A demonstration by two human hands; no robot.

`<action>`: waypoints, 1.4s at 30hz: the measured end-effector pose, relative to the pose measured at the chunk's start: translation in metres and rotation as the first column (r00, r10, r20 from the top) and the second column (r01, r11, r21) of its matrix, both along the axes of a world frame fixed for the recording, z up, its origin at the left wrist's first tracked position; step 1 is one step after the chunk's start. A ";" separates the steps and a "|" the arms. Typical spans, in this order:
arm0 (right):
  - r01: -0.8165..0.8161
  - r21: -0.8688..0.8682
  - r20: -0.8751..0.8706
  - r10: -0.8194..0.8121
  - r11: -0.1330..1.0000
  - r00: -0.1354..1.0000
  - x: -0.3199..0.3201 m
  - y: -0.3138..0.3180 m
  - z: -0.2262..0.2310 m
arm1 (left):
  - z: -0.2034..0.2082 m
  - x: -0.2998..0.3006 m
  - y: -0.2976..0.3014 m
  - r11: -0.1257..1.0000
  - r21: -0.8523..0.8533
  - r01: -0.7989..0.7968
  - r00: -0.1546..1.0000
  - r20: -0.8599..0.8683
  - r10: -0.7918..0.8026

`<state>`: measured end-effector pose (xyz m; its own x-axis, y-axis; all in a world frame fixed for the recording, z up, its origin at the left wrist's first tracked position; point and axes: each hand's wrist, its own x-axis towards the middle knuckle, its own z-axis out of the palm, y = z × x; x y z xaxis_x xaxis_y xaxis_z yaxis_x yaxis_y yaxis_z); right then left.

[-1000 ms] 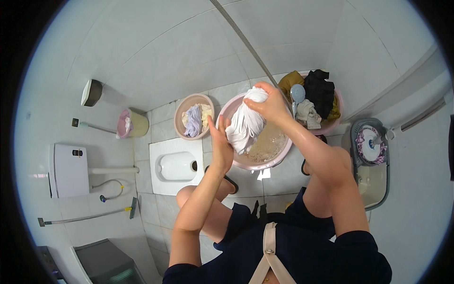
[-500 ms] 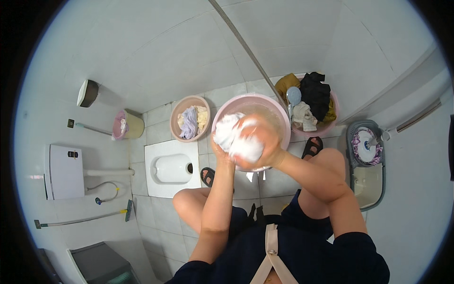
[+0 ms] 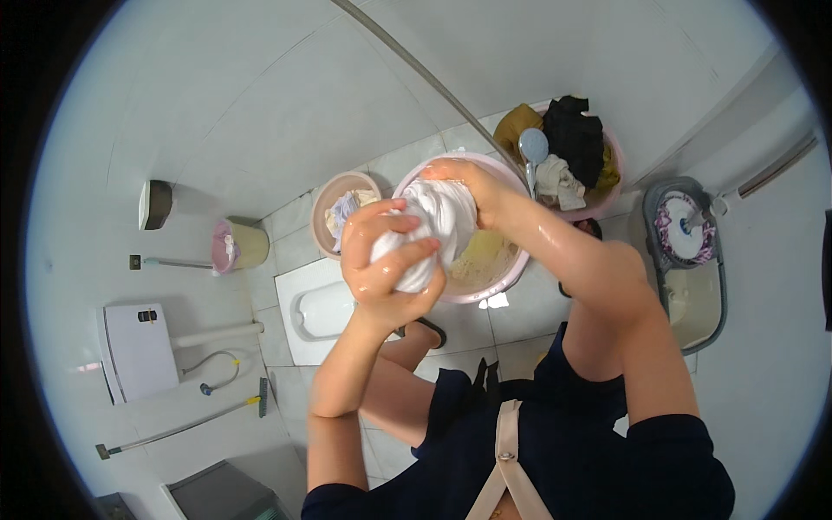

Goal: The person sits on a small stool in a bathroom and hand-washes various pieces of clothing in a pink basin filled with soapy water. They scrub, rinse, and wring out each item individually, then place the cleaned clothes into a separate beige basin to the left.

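Wet white cloth, twisted into a thick bundle, is held up over a pink basin. Around its near left end wrap the fingers of my left hand. My right hand grips the far right end, its fingertips partly hidden behind the folds. Cloudy, yellowish water with some foam shows in the basin below. What kind of garment the cloth is, I cannot tell.
Left of the basin stands a smaller tub of light clothes, beside a squat toilet. A clothes-filled pink tub with a shower head is at the far right. A mop bucket stands right; a bin stands left.
The cloth has gone from a bunched, foamy lump to a twisted bundle. My left hand has moved left and turned over its end; my right hand has shifted to the far end.
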<state>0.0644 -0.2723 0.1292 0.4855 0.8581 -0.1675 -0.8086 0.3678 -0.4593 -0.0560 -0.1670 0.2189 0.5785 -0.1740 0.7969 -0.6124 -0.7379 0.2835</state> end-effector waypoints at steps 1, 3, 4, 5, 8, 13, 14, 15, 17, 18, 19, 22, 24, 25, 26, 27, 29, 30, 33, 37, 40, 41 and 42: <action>-0.011 -0.036 0.044 0.013 0.999 0.999 0.003 0.002 -0.002 | 0.006 0.000 -0.004 0.997 0.072 0.029 1.000 -0.003 -0.029; -0.044 -0.111 0.118 0.057 0.993 0.991 0.003 0.006 -0.003 | 0.009 -0.003 -0.011 0.974 0.213 0.079 0.997 -0.026 -0.075; -0.090 -0.153 0.195 0.119 0.984 0.974 0.005 0.006 -0.003 | 0.004 0.000 -0.014 0.965 0.242 0.101 0.994 0.010 -0.107; -0.087 -0.225 0.256 0.145 0.971 0.956 0.005 0.002 0.004 | 0.002 0.000 -0.019 0.956 0.269 0.119 0.993 -0.005 -0.122; -0.096 -0.362 0.389 0.244 0.927 0.888 0.000 0.003 0.002 | -0.015 -0.008 -0.024 0.935 0.331 0.127 0.992 -0.045 -0.118; 0.012 -0.504 0.516 0.290 0.864 0.806 -0.013 0.005 -0.015 | -0.034 -0.015 -0.030 0.907 0.384 0.173 0.979 -0.166 -0.116; 0.051 -0.524 0.555 0.295 0.851 0.778 -0.017 0.004 -0.020 | -0.039 -0.016 -0.033 0.906 0.382 0.184 0.975 -0.188 -0.118; 0.049 -0.558 0.568 0.338 0.828 0.750 -0.019 0.003 -0.024 | -0.044 -0.018 -0.034 0.899 0.392 0.196 0.971 -0.204 -0.123; 0.045 -0.624 0.587 0.429 0.780 0.687 -0.024 0.004 -0.034 | -0.053 -0.022 -0.036 0.886 0.412 0.214 0.964 -0.237 -0.122; 0.073 -0.635 0.590 0.422 0.769 0.688 -0.030 0.004 -0.039 | -0.053 -0.025 -0.037 0.867 0.435 0.240 0.950 -0.290 -0.117; 0.068 -0.664 0.583 0.459 0.744 0.670 -0.033 0.003 -0.043 | -0.057 -0.027 -0.039 0.864 0.435 0.251 0.944 -0.307 -0.120; 0.091 -0.763 0.554 0.573 0.640 0.604 -0.041 0.003 -0.058 | -0.069 -0.033 -0.040 0.843 0.436 0.314 0.909 -0.396 -0.134; 0.094 -0.797 0.523 0.604 0.597 0.602 -0.050 0.007 -0.067 | -0.081 -0.042 -0.031 0.855 0.397 0.332 0.898 -0.410 -0.158; 0.080 -0.810 0.509 0.628 0.581 0.588 -0.057 0.011 -0.073 | -0.086 -0.049 -0.024 0.866 0.382 0.323 0.895 -0.420 -0.148; 0.088 -0.769 0.476 0.477 0.633 0.739 -0.050 -0.010 -0.075 | -0.067 -0.036 -0.027 0.881 0.319 0.349 0.882 -0.430 -0.194; 0.004 -0.692 0.360 0.341 0.722 0.869 -0.062 0.002 -0.074 | -0.066 -0.047 -0.007 0.969 0.181 0.165 0.886 -0.458 -0.065; 0.019 -0.552 0.096 0.041 0.833 0.995 -0.059 -0.010 -0.053 | -0.065 -0.034 0.022 0.981 -0.166 -0.102 0.894 -0.448 0.017; 0.097 -0.517 0.167 -0.011 0.850 0.986 -0.064 -0.011 -0.030 | -0.078 -0.035 0.050 0.846 -0.446 -0.292 0.856 -0.516 0.023; 0.433 -0.361 0.204 -0.383 0.826 0.901 -0.070 0.008 -0.028 | -0.080 -0.062 0.074 -0.243 -0.894 -0.377 0.832 -0.211 -0.514; 0.646 -0.344 0.652 -0.323 0.681 0.687 -0.105 0.030 -0.036 | -0.111 -0.112 0.020 -0.472 -0.637 -0.610 0.665 -0.087 -0.742; 0.627 -0.092 0.951 -0.118 0.774 0.286 -0.140 0.049 -0.044 | -0.117 -0.097 0.015 -0.654 -0.663 -0.365 0.874 -0.001 -0.487; 0.604 -0.042 0.967 -0.120 0.796 0.225 -0.148 0.058 -0.043 | -0.124 -0.099 0.027 -0.738 -0.602 -0.305 0.888 0.100 -0.449; 0.547 -0.081 0.950 -0.102 0.833 0.296 -0.147 0.069 -0.048 | -0.126 -0.096 0.037 -0.739 -0.589 -0.328 0.902 0.039 -0.431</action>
